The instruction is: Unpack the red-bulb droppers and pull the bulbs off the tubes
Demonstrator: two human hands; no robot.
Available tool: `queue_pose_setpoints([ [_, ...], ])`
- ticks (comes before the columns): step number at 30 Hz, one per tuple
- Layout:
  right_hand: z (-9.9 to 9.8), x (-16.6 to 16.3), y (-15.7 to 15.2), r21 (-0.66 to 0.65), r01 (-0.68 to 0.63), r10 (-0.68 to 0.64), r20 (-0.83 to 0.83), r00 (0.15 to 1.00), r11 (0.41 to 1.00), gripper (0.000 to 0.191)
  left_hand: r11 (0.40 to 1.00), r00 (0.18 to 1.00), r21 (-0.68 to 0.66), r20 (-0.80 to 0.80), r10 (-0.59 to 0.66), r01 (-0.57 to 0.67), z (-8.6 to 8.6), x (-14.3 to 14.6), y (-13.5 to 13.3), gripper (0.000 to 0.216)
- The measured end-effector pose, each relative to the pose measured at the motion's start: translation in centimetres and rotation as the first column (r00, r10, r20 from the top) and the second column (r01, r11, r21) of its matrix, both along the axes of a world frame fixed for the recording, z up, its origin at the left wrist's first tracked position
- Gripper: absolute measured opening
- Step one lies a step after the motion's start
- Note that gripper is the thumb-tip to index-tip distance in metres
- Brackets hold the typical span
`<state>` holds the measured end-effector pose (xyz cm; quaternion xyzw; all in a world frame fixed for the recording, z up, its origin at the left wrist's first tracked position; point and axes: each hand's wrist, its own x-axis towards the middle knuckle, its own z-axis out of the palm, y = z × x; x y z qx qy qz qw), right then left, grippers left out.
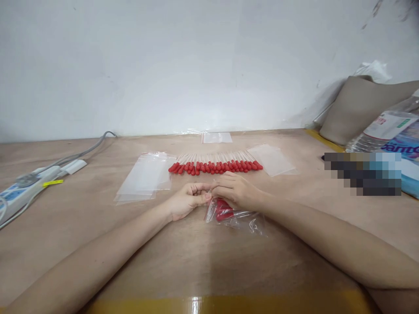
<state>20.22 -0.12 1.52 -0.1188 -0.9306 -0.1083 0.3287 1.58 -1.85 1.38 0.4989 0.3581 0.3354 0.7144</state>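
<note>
My left hand (190, 200) pinches the edge of a clear zip bag (250, 222) between thumb and fingers. Closed over the same edge from the other side is my right hand (240, 192), its fingertips meeting the left ones. Red bulbs (224, 210) show through the bag's film, partly covered by my right hand. Just beyond both hands lies a row of droppers (216, 167), red bulbs toward me and thin pale stems toward the wall.
Flat clear bags (140, 179) are stacked left of the row, with more bags (273, 159) at its right and one bag (217, 138) behind. A power strip (29, 187) with cables sits far left. A plastic bottle (382, 126) stands at the right.
</note>
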Motion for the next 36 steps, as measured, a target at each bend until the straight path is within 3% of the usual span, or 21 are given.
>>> queue_pose_setpoints([
  [4, -0.2, 0.0, -0.2, -0.029, 0.008, -0.008, -0.014, 1.000, 1.000, 0.022, 0.999, 0.999, -0.029, 0.029, 0.019, -0.018, 0.0, -0.2, 0.1, 0.032],
  [7, 0.1, 0.2, -0.4, -0.115, -0.026, 0.011, -0.125, 0.992, 0.993, 0.019, 0.994, 0.996, -0.064, -0.015, 0.089, -0.089, -0.1, -0.4, 0.3, 0.030],
  [10, 0.8, 0.5, -0.4, -0.223, -0.071, 0.027, -0.194, 0.981, 0.972, 0.016, 0.982, 0.979, 0.137, -0.143, 0.148, -0.129, -0.2, -0.2, 0.3, 0.034],
  [14, 1.3, 1.3, -0.7, -0.407, -0.067, -0.009, -0.183, 0.983, 0.911, 0.015, 0.890, 0.936, 0.434, -0.233, 0.262, -0.141, -0.9, 0.0, -0.1, 0.023],
  [17, 0.7, 2.3, -1.6, -0.493, 0.061, -0.145, -0.134, 0.980, 0.868, 0.013, 0.809, 0.902, 0.578, -0.288, 0.321, -0.103, -1.6, -0.2, -0.1, 0.015],
  [21, -0.5, 3.6, -3.6, -0.556, 0.251, -0.314, -0.020, 0.949, 0.793, 0.022, 0.744, 0.817, 0.668, -0.425, 0.390, -0.008, -1.9, -0.6, 0.1, 0.015],
  [24, -1.0, 4.1, -4.7, -0.591, 0.350, -0.356, 0.112, 0.928, 0.727, 0.042, 0.635, 0.732, 0.765, -0.494, 0.469, 0.109, -1.7, -0.9, 0.1, 0.016],
  [27, -1.4, 4.4, -4.8, -0.574, 0.399, -0.378, 0.164, 0.911, 0.715, 0.044, 0.548, 0.704, 0.811, -0.510, 0.494, 0.203, -1.3, -1.4, -0.1, 0.015],
  [29, -1.7, 4.4, -4.5, -0.540, 0.421, -0.405, 0.156, 0.901, 0.729, 0.038, 0.578, 0.742, 0.779, -0.532, 0.407, 0.242, -1.1, -1.7, -0.2, 0.017],
  [33, -2.2, 4.5, -4.1, -0.475, 0.447, -0.444, 0.126, 0.887, 0.758, 0.033, 0.722, 0.857, 0.646, -0.495, 0.148, 0.249, -0.8, -1.8, -0.5, 0.024],
  [36, -2.5, 4.5, -3.9, -0.450, 0.448, -0.452, 0.107, 0.886, 0.772, 0.033, 0.819, 0.906, 0.526, -0.423, 0.019, 0.228, -0.5, -1.3, -0.7, 0.035],
])
